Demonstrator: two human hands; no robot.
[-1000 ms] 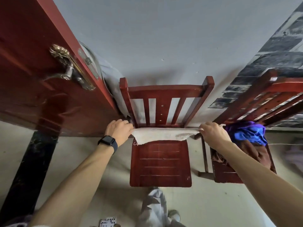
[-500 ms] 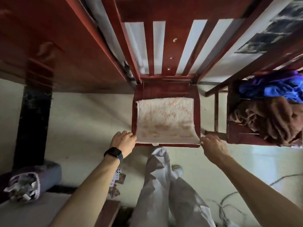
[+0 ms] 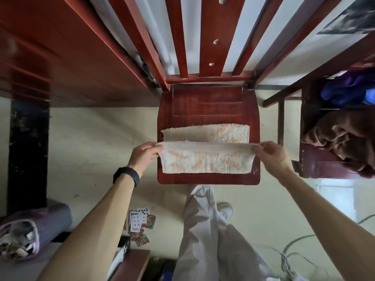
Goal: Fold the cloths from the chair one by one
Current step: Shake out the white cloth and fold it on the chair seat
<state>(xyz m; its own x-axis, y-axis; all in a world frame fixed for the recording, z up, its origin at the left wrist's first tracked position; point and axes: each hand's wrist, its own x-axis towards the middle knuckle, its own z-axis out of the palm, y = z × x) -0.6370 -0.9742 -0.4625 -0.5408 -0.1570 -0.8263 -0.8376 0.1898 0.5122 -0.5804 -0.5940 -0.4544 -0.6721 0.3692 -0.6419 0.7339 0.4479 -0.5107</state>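
Down at the far left, a rolled purple bundle [image 3: 34, 226] is lying on the pale floor [image 3: 91, 138] beside a dark post [image 3: 28, 155], and a red-brown wooden panel [image 3: 60, 57] is spreading above them. Playing cards [image 3: 140, 222] are lying scattered on the floor just right of the left forearm.

At the left side of the slatted chair [image 3: 209, 102], the left hand [image 3: 145, 155], with a black band [image 3: 126, 176] on its wrist, is pinching the left corner of the cream cloth [image 3: 206, 159], its fingers curled onto the fabric. The cloth, speckled with orange, is sitting on the front half of the seat. Its held edge is stretching taut across the seat's width between the two hands. From that edge one panel is sloping down toward the seat's front, and a narrower strip is lying flat on the seat just behind it.

Below the seat, a leg in light trousers [image 3: 205, 230] and a shoe [image 3: 225, 207] are showing. The right hand [image 3: 272, 157] is gripping the cloth's right corner, fingertips closed on it.

Further right, a second chair [image 3: 316, 165] is carrying a crumpled brown cloth [image 3: 341, 136] with a blue cloth [image 3: 349, 90] behind it. Cables [image 3: 294, 250] are trailing across the floor at the lower right.
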